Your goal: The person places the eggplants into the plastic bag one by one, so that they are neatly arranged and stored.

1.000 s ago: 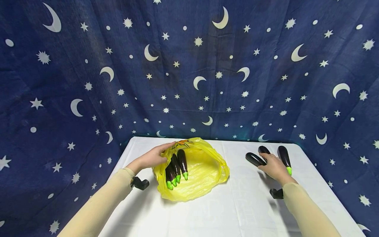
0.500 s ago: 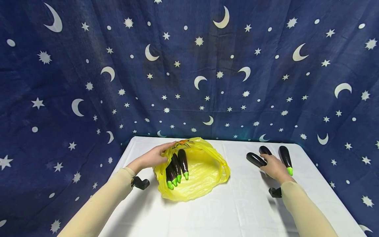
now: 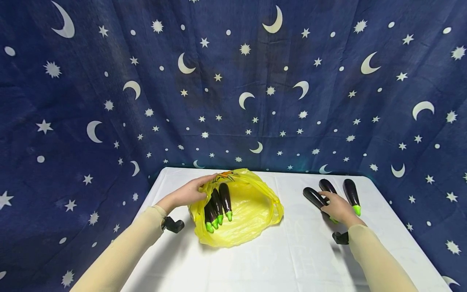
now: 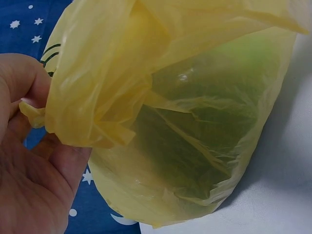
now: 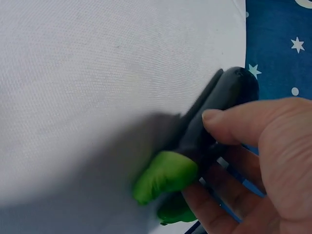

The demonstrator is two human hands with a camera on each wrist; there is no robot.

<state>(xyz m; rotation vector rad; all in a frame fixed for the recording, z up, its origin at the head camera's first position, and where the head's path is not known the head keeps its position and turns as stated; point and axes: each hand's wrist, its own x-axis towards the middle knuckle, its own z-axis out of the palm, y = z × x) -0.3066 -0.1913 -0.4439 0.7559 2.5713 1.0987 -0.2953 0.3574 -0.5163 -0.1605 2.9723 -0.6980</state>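
Observation:
My left hand (image 3: 187,193) pinches the rim of a yellow plastic bag (image 3: 251,207), which lies with its mouth facing me. In the left wrist view, thumb and fingers hold a gathered bit of the bag (image 4: 114,73). Several dark purple eggplants (image 3: 225,198) with green stems lie side by side inside, on its left. On the right, my right hand (image 3: 337,207) grips the leftmost of three more eggplants, the slanted eggplant (image 3: 312,195). Up close, the thumb lies on top of that eggplant (image 5: 229,97) with fingers beneath, and another green stem (image 5: 175,208) shows below.
Just behind the right hand lies a second eggplant (image 3: 327,185), partly hidden by it. To its right is a third eggplant (image 3: 351,192). All stand on a white-covered table (image 3: 255,267), backed by a dark blue curtain (image 3: 219,101) with moons and stars.
My right hand has shifted slightly, and the green stem of the leftmost eggplant now shows below it. More of the middle eggplant shows. The left hand and the bag stay still.

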